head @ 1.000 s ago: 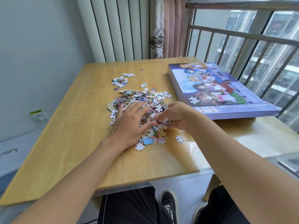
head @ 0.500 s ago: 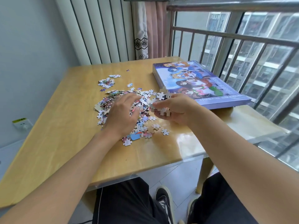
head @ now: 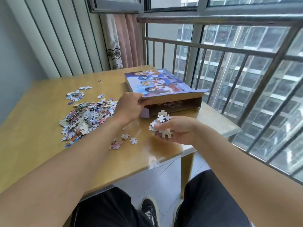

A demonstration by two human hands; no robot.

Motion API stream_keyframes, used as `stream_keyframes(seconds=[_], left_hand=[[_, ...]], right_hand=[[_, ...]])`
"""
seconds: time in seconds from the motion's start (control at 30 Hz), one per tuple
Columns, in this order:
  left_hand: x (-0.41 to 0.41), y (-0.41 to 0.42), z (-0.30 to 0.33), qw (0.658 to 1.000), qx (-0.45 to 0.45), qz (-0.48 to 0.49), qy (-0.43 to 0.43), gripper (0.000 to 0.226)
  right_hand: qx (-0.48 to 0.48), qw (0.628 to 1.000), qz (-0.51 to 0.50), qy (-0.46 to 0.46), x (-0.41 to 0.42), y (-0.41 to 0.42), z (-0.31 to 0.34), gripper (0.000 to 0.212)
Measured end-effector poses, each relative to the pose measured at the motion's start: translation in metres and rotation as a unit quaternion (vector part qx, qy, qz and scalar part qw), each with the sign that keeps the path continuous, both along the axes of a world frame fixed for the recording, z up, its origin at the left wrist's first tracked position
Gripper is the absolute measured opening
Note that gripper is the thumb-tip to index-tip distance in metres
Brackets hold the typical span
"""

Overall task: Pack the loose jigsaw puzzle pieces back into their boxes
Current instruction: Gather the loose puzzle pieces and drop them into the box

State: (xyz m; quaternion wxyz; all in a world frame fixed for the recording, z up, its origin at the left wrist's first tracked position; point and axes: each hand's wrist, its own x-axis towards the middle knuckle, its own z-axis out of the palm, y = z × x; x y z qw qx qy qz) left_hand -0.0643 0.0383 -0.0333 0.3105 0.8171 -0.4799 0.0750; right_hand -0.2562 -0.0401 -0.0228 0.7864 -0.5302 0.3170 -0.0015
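A purple puzzle box [head: 157,82] with cartoon figures on its lid lies at the table's far right. My left hand [head: 129,106] grips the lid's near edge and holds it lifted, so pieces show inside the box. My right hand [head: 173,130] holds a handful of puzzle pieces [head: 161,124] just in front of the box opening. A big heap of loose pieces [head: 85,117] lies left of my left arm. A few stray pieces [head: 126,139] lie on the table below my left wrist.
A smaller cluster of pieces [head: 75,95] sits further back on the wooden table [head: 41,145]. A metal railing [head: 246,63] and window run along the right. Curtains [head: 121,43] hang behind the table. The table's right corner [head: 188,149] is near my right hand.
My left hand left the heap and lifted the box lid's near edge. My right hand carried its handful of pieces right, toward the box opening. The view turned right.
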Motion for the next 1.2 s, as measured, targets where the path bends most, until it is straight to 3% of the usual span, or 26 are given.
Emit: stream_keyframes(seconds=[0.13,0.33,0.43,0.47,0.6,0.7,0.77,0.83,0.9,0.97,1.03,1.13,1.2], left_hand=[[0.001,-0.008,0.013,0.998,-0.046,0.021,0.026,0.029],[0.006,-0.011,0.029,0.996,-0.074,0.016,0.046,0.027],[0.007,-0.012,0.04,0.996,-0.082,0.021,0.041,0.024],[0.008,-0.012,0.044,0.995,-0.083,0.019,0.043,0.024],[0.01,-0.015,0.056,0.994,-0.095,0.014,0.057,0.023],[0.009,-0.018,0.067,0.99,-0.124,0.017,0.069,0.019],[0.009,-0.018,0.073,0.99,-0.121,0.017,0.071,0.019],[0.01,-0.018,0.079,0.989,-0.129,0.017,0.072,0.019],[0.012,-0.02,0.083,0.986,-0.146,0.017,0.072,0.018],[0.012,-0.024,0.084,0.983,-0.161,0.013,0.083,0.017],[0.011,-0.029,0.084,0.981,-0.17,0.005,0.09,0.016],[0.013,-0.034,0.088,0.977,-0.19,0.001,0.098,0.017],[0.017,-0.035,0.091,0.976,-0.192,0.006,0.097,0.019]], right_hand=[[0.059,0.997,-0.043,-0.01,0.005,-0.018,0.001,0.022],[0.102,0.982,-0.155,-0.023,0.032,-0.053,0.025,0.037],[0.109,0.977,-0.177,-0.045,0.042,-0.057,0.043,0.005],[0.107,0.975,-0.187,-0.056,0.045,-0.056,0.05,0.004],[0.17,0.94,-0.267,-0.125,0.068,-0.062,0.066,0.019],[0.173,0.925,-0.306,-0.143,0.087,-0.062,0.072,0.055],[0.067,0.95,-0.28,-0.119,0.095,-0.059,0.076,0.06],[-0.136,0.968,-0.207,-0.045,0.096,-0.053,0.078,0.041],[-0.324,0.935,-0.142,0.034,0.093,-0.052,0.077,0.024],[-0.477,0.87,-0.062,0.107,0.087,-0.057,0.08,0.012],[-0.591,0.795,0.026,0.134,0.083,-0.063,0.082,0.014],[-0.725,0.676,0.068,0.108,0.079,-0.069,0.082,0.028],[-0.779,0.619,0.078,0.066,0.075,-0.07,0.08,0.028]])
